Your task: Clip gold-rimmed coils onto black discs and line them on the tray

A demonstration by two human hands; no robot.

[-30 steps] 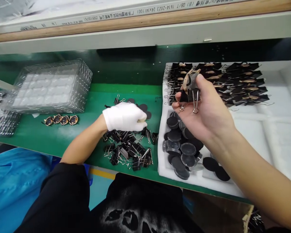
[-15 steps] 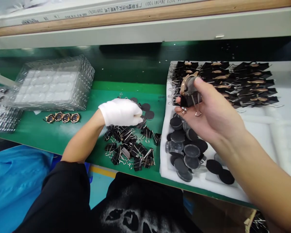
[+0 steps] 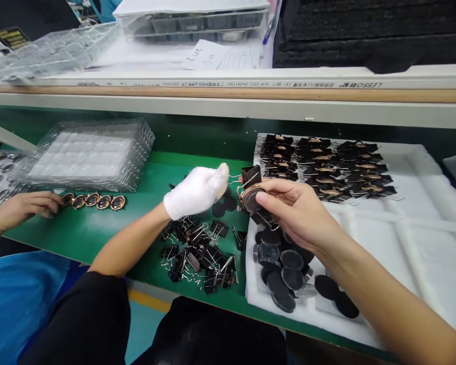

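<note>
Change: both hands have come together over the counter's middle. The right hand (image 3: 300, 215) is down from above the clipped rows (image 3: 323, 162), the gloved left hand (image 3: 195, 191) is up off the clip pile (image 3: 201, 251), and a co-worker's hand (image 3: 34, 204) is now in at the left edge.
Right hand: bare, fingers and thumb closed around a copper-rimmed round piece (image 3: 251, 198), held in the air just off the foam tray's left edge.
Binder clip: the black binder clip (image 3: 251, 176) sits on that piece's far rim, wire handles pointing at the glove.
Left hand: fingers bunched narrow, tips right at the wire handles; gripping or only touching, cannot tell.
Clip pile: heaped by the counter's front edge, below the glove.
Foam tray: the white foam tray (image 3: 383, 243) lies at the counter's right, black discs (image 3: 285, 261) in its front-left corner, clipped rows along its far edge.
Co-worker: hand touching a row of four copper pieces (image 3: 95, 201), in front of the clear blister trays (image 3: 95, 152).
</note>
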